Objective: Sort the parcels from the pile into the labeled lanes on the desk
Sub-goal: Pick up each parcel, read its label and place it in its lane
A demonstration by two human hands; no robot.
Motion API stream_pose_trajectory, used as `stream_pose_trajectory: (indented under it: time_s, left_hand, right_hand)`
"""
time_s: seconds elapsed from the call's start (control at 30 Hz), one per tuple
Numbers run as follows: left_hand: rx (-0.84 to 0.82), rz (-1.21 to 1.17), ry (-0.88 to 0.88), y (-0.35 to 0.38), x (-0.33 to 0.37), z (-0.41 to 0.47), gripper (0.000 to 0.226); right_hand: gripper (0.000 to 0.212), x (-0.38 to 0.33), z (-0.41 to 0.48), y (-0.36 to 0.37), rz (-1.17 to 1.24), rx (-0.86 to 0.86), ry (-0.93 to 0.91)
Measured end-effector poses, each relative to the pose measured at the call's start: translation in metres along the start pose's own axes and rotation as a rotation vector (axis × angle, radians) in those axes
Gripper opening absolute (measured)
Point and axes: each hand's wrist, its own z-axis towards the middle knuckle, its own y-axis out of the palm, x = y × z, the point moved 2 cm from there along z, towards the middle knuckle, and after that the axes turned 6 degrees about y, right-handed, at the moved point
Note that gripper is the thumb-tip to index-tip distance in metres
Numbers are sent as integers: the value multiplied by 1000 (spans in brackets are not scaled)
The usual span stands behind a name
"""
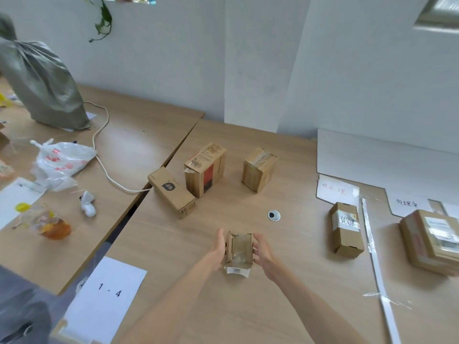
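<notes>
head view: both hands (219,249) clasping small taped parcel (239,250) above desk (285,281)

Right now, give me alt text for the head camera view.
Two bare hands, left hand and right hand, hold a small taped cardboard parcel above a wooden desk. Three boxes wait behind; two parcels lie right, by handwritten labels.

Small taped parcel (239,249) between both hands – left hand (218,249), right hand (263,253) – above the desk (285,281)
</notes>
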Motion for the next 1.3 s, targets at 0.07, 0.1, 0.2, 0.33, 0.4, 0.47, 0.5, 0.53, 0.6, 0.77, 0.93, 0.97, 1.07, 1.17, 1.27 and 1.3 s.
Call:
stream_pose_trajectory:
  time_s: [0.07,0.1,0.2,0.33,0.4,0.47,0.5,0.53,0.6,0.77,0.93,0.97,1.07,1.17,1.27,1.3]
  left_hand:
    - [-16,11,48,-1,-9,9,57]
    - [3,38,81,-1,-12,10,54]
    - [-19,72,80,-1,-34,32,49]
    - [-1,121,44,1,-46,48,53]
    - [-7,187,15,1,-48,52,59]
    - [-5,248,-16,-2,-41,56,65]
    - [-19,281,-39,-6,-36,59,71]
    - [-16,312,-69,-9,-31,63,79]
    - [24,378,-129,-12,-20,68,89]
    - [-4,425,-158,-4,-9,66,88]
    - [-26,299,-151,-4,-28,80,81]
    - [-27,266,-148,-4,-33,83,78]
    - [-20,148,-159,-3,-45,85,71]
    - [-53,141,-177,2,-51,85,72]
    - [-75,188,-191,2,-50,82,71]
    - [-82,190,-180,1,-50,82,70]
  right_hand:
    - [35,9,6,-2,6,1,11]
    - [40,16,12,-3,19,-4,25]
    - [42,34,26,-4,56,-20,57]
    - [44,40,33,1,46,-6,92]
    - [48,38,32,0,-3,-3,110]
    - [57,30,34,-6,-68,10,111]
    - [62,26,36,-9,-101,14,123]
    - [65,21,37,-13,-128,11,141]
    - [68,13,38,-19,-151,13,162]
    - [69,9,41,-27,-159,7,157]
    - [65,24,49,-26,-119,-22,139]
    - [64,27,51,-25,-115,-26,139]
    - [62,40,52,-20,-112,-45,136]
    - [64,46,52,-18,-116,-37,138]
    - [64,46,51,-17,-138,-26,163]
    - [62,45,49,-16,-161,-32,182]
